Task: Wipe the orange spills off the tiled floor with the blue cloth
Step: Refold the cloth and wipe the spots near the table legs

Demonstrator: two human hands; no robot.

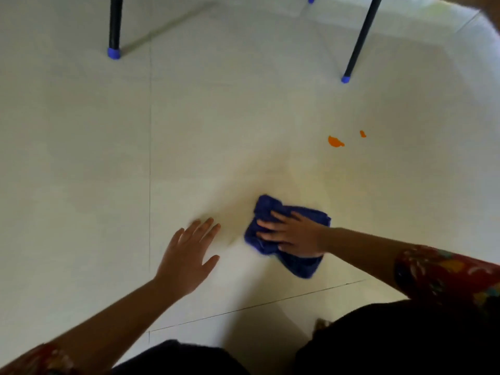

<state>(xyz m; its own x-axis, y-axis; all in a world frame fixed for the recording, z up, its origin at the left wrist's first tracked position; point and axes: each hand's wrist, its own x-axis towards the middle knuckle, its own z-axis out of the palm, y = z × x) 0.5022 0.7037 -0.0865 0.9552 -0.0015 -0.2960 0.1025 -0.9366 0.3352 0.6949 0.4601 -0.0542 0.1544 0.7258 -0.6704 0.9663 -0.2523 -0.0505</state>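
Currently, a person is bending low over a pale, glossy tiled floor. Their right hand is pressing down on a crumpled dark blue terry cloth. Its fingers are lying spread and fairly straight across the top, pushing the fabric rather than pinching it. The cloth is lying on the floor close in front of the person, with its long axis running diagonally from far-left to near-right. The left hand is resting flat on bare tile just to the left of the cloth, fingers wide and holding nothing, apparently bracing.

Two orange spills are sitting well apart from the cloth, farther from the person and off to the right, toward the right one of two black chair legs with blue caps. The larger orange blob is lying nearer the cloth, its long axis running roughly left to right, with a thin tail pointing right. The smaller orange fleck is lying just beyond it, to the right.

The right hand is the nearer one, so the coming stroke is probably calling for a push forward and rightward, away from the body.
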